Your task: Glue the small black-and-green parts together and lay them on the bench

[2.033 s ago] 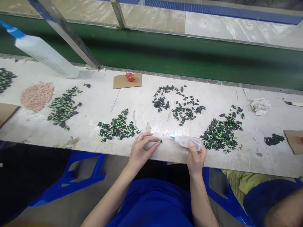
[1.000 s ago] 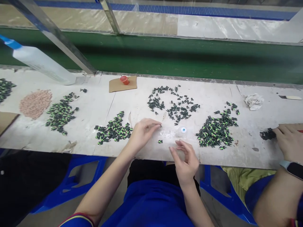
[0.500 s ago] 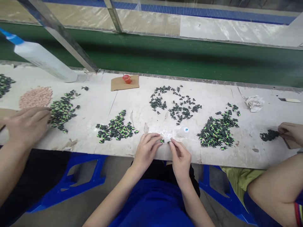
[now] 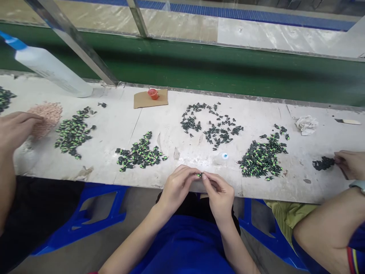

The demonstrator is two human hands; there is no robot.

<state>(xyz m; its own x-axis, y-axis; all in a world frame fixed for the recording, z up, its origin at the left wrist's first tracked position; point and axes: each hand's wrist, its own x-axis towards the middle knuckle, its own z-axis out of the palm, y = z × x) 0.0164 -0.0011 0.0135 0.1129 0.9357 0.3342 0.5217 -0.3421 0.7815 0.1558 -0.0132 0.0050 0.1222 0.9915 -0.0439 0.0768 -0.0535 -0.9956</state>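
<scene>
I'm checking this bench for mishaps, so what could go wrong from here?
The tiny black-and-green piece, pinched at the fingertips of the left hand and right hand, might slip. The small blue-tipped bottle just beyond the right hand could get knocked. The loose dark parts further back lie openly on the table, so a brushing arm might scatter them.

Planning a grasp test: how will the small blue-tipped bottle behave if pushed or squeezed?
The small blue-tipped bottle seems to stand upright, so a push could tip it. It looks translucent, probably thin plastic, so likely squeezable. It's much smaller than the large bottle, so probably light.
</scene>
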